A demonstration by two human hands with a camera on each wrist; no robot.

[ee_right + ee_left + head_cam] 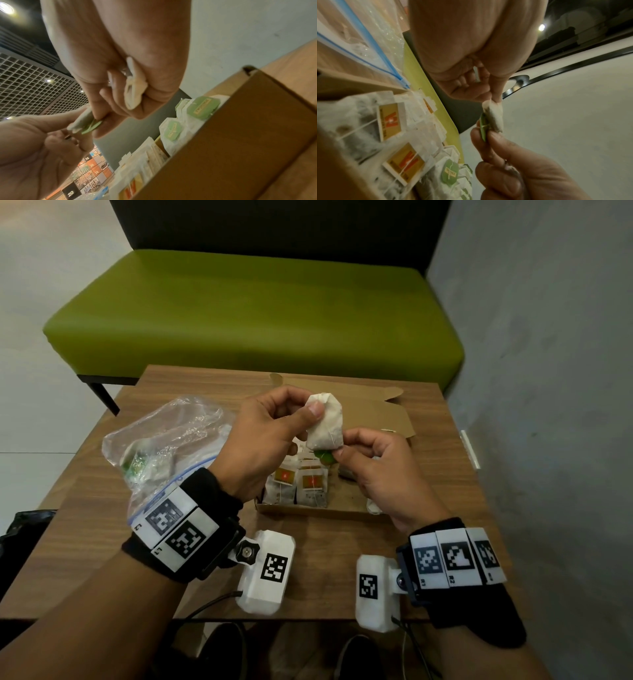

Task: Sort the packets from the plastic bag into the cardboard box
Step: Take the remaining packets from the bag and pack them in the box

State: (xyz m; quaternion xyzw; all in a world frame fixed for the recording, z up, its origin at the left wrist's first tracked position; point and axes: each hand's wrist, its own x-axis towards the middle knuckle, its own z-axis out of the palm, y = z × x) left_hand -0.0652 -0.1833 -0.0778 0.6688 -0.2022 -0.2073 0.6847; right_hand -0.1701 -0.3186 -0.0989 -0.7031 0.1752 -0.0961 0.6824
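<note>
Left hand: left hand raised above the cardboard box, thumb and fingers pinching the top of a white packet.
Right hand: right hand pinches the packet's lower edge by its green tag; another white packet is tucked under its curled fingers.
Plastic bag: plastic bag lies left of the box on the wooden table, some packets inside.
Box: rows of packets with yellow-red tags and green ones.
Room: green bench, grey wall.
Writing: tag text is too blurred to read.
</note>
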